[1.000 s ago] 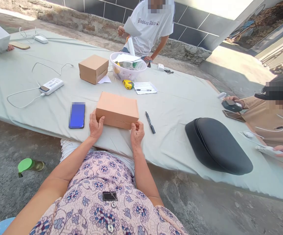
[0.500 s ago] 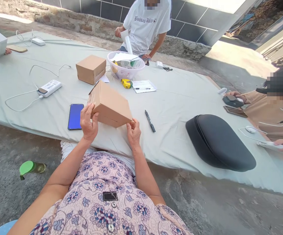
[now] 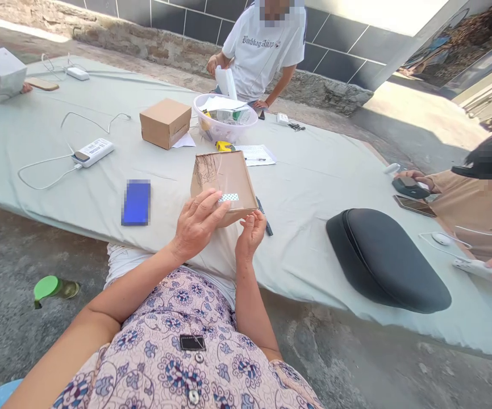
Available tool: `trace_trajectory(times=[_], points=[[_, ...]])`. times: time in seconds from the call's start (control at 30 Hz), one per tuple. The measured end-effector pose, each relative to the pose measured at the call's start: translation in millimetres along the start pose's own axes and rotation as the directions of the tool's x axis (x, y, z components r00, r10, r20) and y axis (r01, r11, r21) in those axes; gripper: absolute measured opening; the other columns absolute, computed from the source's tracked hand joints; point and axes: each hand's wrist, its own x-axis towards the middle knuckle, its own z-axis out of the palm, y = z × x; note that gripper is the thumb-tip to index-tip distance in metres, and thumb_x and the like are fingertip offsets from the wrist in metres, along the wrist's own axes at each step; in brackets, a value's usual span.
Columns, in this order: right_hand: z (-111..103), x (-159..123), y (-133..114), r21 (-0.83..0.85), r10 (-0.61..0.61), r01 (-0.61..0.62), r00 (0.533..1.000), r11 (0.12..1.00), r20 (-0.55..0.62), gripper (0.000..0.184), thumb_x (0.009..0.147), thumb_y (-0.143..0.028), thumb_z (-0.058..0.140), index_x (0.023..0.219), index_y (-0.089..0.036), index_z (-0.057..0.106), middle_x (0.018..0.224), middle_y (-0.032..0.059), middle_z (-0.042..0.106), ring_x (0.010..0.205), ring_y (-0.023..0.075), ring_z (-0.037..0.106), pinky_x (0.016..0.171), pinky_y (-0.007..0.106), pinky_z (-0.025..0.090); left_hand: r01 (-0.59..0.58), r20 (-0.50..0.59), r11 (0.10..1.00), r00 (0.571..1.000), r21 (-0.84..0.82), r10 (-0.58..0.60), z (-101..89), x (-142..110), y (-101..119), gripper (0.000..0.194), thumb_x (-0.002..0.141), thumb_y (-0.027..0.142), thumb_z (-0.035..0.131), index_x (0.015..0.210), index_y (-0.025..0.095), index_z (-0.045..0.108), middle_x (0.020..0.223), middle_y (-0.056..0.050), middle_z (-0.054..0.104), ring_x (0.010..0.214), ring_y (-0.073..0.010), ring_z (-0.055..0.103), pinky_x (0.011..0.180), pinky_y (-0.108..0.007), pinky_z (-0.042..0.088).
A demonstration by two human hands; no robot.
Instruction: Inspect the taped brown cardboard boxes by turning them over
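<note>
A small brown cardboard box [image 3: 234, 175] is tilted up in front of me, with clear wrinkled tape along its left part. A short label with a blue-and-white dotted pattern [image 3: 231, 197] lies across the near part of its face. My left hand [image 3: 197, 225] rests on the box with its fingers stretched out, the tips touching the label. At the near right corner my right hand [image 3: 249, 234] pinches the box edge between thumb and fingers. Partly behind that corner lies a black marker [image 3: 267, 224]. What the box contains is hidden.
Another cardboard box [image 3: 165, 122], a pink basin [image 3: 224, 130], a yellow tape measure [image 3: 224, 146] and a notepad [image 3: 261, 152] stand beyond. A phone [image 3: 136, 203] and power strip [image 3: 94, 152] lie left, a black case [image 3: 386, 258] right. Other people stand around the table.
The box has been turned so its taped, labelled face shows, and it has shifted right. My left hand has moved from its left edge onto that face.
</note>
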Motion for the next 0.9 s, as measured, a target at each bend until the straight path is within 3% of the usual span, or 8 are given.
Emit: trace_trajectory(times=[0.1,0.23,0.33,0.43,0.53,0.67,0.9], points=[[-8.9,-3.2,-20.9,0.052,-0.169,0.169,0.986,0.984,-0.013,0.058,0.097,-0.062,0.038,0.14,-0.023,0.043,0.134,0.0157,0.057,0.125,0.0268,0.062,0.098,0.047,0.055,-0.044,-0.016,0.999,0.999,-0.001,0.044,5.6,0.6,10.1,0.033,0.101,0.016,0.049,0.128,0.028,0.065,0.132,-0.008,0.07,0.138,-0.0212,0.058,0.109,-0.037,0.053],[-14.0,-15.1,-48.4,0.052,-0.388,0.385,0.92,0.922,0.065,0.072,0.092,-0.066,0.048,0.15,-0.026,0.033,0.15,0.0178,0.045,0.146,0.0331,0.045,0.111,0.056,0.048,-0.044,-0.054,0.999,0.998,0.005,0.044,9.0,-3.0,19.3,0.03,0.101,0.018,0.051,0.126,0.027,0.065,0.131,-0.009,0.069,0.139,-0.0221,0.057,0.109,-0.038,0.054],[-8.7,-23.2,-57.3,-0.062,-0.398,0.406,0.911,0.912,0.111,0.068,0.094,-0.064,0.05,0.148,-0.026,0.036,0.147,0.0168,0.046,0.143,0.0321,0.048,0.111,0.055,0.048,-0.06,-0.088,0.998,0.994,0.002,0.06,8.5,-6.5,20.6,0.03,0.1,0.018,0.054,0.127,0.025,0.064,0.126,-0.01,0.071,0.136,-0.0223,0.06,0.109,-0.037,0.053],[-2.6,-26.8,-57.6,-0.124,-0.42,0.426,0.905,0.896,0.073,0.057,0.094,-0.06,0.052,0.139,-0.026,0.043,0.138,0.0151,0.05,0.138,0.0312,0.051,0.111,0.056,0.048,-0.059,-0.071,0.998,0.996,-0.018,0.057,7.9,-10.5,19.4,0.031,0.098,0.017,0.056,0.128,0.025,0.063,0.123,-0.01,0.072,0.133,-0.0232,0.062,0.11,-0.039,0.052],[-1.9,-27.4,-56.0,-0.13,-0.466,0.469,0.883,0.874,0.052,0.051,0.095,-0.058,0.052,0.133,-0.025,0.046,0.135,0.015,0.051,0.137,0.0313,0.05,0.111,0.057,0.047,-0.047,-0.031,0.998,0.998,-0.042,0.046,8.4,-13.9,17.9,0.03,0.098,0.021,0.057,0.127,0.027,0.063,0.125,-0.009,0.071,0.131,-0.0236,0.063,0.111,-0.041,0.05],[-6.6,-26.1,-55.7,-0.141,-0.513,0.517,0.856,0.844,0.066,0.039,0.099,-0.05,0.048,0.13,-0.026,0.05,0.135,0.0147,0.053,0.133,0.0291,0.054,0.109,0.056,0.048,-0.081,-0.061,0.994,0.995,-0.068,0.077,7.1,-13.5,15.1,0.035,0.097,0.025,0.061,0.131,0.025,0.06,0.125,-0.011,0.069,0.134,-0.0257,0.061,0.113,-0.042,0.049],[-10.3,-24.5,-58.8,-0.144,-0.606,0.605,0.794,0.783,0.036,0.029,0.103,-0.035,0.046,0.128,-0.028,0.06,0.126,0.0099,0.064,0.121,0.0238,0.063,0.101,0.047,0.055,-0.116,-0.057,0.983,0.992,-0.142,0.109,-1.4,-10.1,5.9,0.041,0.097,0.03,0.059,0.138,0.023,0.054,0.131,-0.012,0.063,0.143,-0.0283,0.051,0.111,-0.044,0.052]])
